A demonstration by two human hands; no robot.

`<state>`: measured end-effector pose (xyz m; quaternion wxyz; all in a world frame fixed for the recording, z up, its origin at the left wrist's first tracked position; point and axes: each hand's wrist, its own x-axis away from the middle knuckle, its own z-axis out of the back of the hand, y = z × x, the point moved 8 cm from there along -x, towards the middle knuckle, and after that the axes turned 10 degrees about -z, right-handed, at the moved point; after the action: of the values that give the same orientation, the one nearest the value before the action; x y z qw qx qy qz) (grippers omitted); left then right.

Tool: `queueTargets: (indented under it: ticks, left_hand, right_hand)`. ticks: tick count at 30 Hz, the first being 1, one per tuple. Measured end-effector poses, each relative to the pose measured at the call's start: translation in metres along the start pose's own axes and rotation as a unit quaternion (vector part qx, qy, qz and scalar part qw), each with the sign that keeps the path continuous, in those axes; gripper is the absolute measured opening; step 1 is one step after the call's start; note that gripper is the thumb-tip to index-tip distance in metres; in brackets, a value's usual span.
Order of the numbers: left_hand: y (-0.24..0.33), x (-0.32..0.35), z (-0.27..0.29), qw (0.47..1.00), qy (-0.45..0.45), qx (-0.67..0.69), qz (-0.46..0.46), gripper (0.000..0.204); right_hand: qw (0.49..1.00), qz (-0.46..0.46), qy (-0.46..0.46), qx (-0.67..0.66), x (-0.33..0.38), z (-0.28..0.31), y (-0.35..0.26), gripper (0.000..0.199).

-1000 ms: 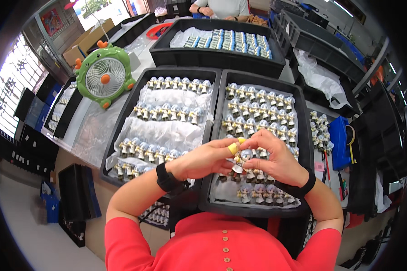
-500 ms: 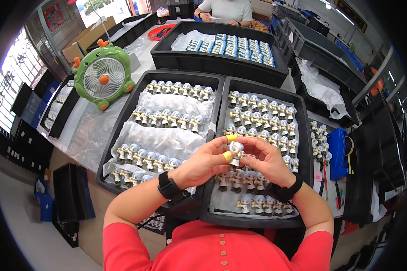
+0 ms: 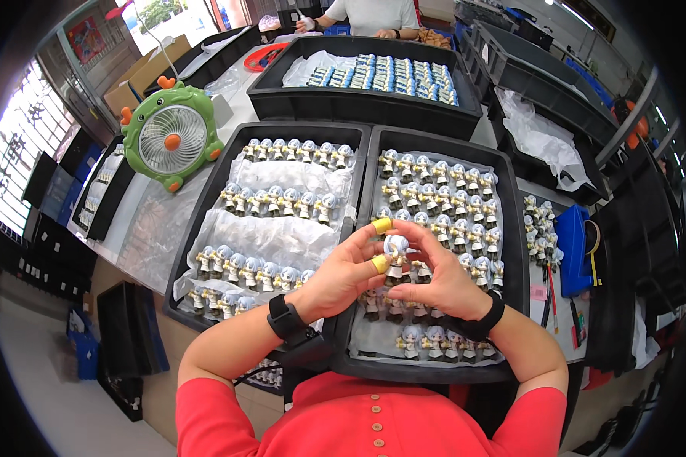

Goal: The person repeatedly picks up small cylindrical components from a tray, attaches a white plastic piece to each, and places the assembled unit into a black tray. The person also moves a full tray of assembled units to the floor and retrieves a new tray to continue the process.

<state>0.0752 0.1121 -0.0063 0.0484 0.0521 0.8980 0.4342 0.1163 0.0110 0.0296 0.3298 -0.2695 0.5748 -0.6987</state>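
Observation:
A small chibi figurine (image 3: 395,247) with pale silver-blue hair and a white-and-gold outfit is held upright between my hands, above the right black tray (image 3: 520,228). My left hand (image 3: 339,276), with yellow covers on its thumb and a fingertip, pinches the figurine from the left side. My right hand (image 3: 453,283) curls around it from the right, its index finger by the head and its thumb low near the feet. Rows of similar figurines stand beneath my hands in this tray. The fingers behind the held figurine are partly hidden.
A left black tray (image 3: 240,141) holds spaced rows of figurines on white sheeting. Farther back, another tray (image 3: 282,103) holds blue-and-white pieces, with a person behind it. A green fan (image 3: 171,137) stands left; loose figurines (image 3: 540,228), a blue bin (image 3: 574,251) and pens lie right.
My right thumb has moved down from the figurine's body toward its feet. The held figurine appears turned slightly. The person across has moved one hand to the left.

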Motion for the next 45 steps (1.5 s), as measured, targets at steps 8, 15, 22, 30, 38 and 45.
queueTargets:
  ticks: [8, 15, 22, 30, 38, 45]
  left_hand:
    - [0.004, 0.001, -0.01, 0.996, -0.03, 0.081, 0.005, 0.053]
    - [-0.001, 0.002, 0.001, 0.998, 0.016, 0.063, -0.015, 0.046]
    - [0.0, 0.003, 0.0, 0.998, 0.006, 0.063, -0.003, 0.048]
    - [0.005, 0.003, 0.0, 0.998, 0.013, 0.057, -0.025, 0.044]
    - [0.009, 0.007, -0.009, 0.999, -0.001, 0.035, -0.034, 0.041]
    - [0.016, 0.009, -0.015, 0.994, -0.038, -0.069, -0.075, 0.048]
  right_hand:
    - [0.983, 0.026, 0.056, 0.172, 0.005, 0.005, -0.01, 0.077]
    - [0.97, 0.058, 0.093, 0.217, 0.003, 0.009, -0.01, 0.074]
    - [0.97, 0.07, 0.084, 0.217, 0.002, 0.007, -0.013, 0.076]
    - [0.96, 0.118, 0.106, 0.231, 0.008, 0.006, -0.024, 0.074]
    - [0.874, 0.277, 0.165, 0.363, 0.021, -0.007, -0.041, 0.071]
    - [0.869, 0.281, 0.178, 0.366, 0.024, -0.009, -0.043, 0.072]
